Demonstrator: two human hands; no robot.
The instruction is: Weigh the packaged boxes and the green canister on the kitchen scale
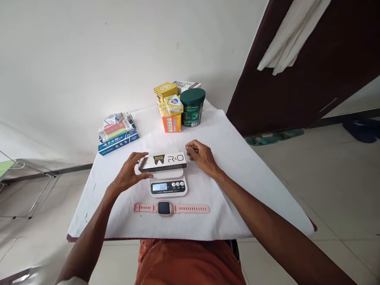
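Note:
A black-and-white toothpaste box (177, 159) marked "R&O" and "Bamboo Charcoal" lies across a white digital kitchen scale (168, 192), over its platform. My left hand (130, 171) grips the box's left end, fingers at the back edge and thumb along the front. On the scale's lit display the digits look like 362. Just beyond the box's right end, my right hand (202, 157) rests on the cloth with its fingers curled in, holding nothing visible. In front of the scale, a pink smartwatch (164, 208) is laid out flat with its strap stretched sideways.
Several small boxes (118, 141) are stacked at the table's back left. At the back right stand a dark green lidded tub (192, 111), a yellow box (165, 90), an orange box (172, 124) and a soap box (173, 103). A white cloth (237, 174) covers the table.

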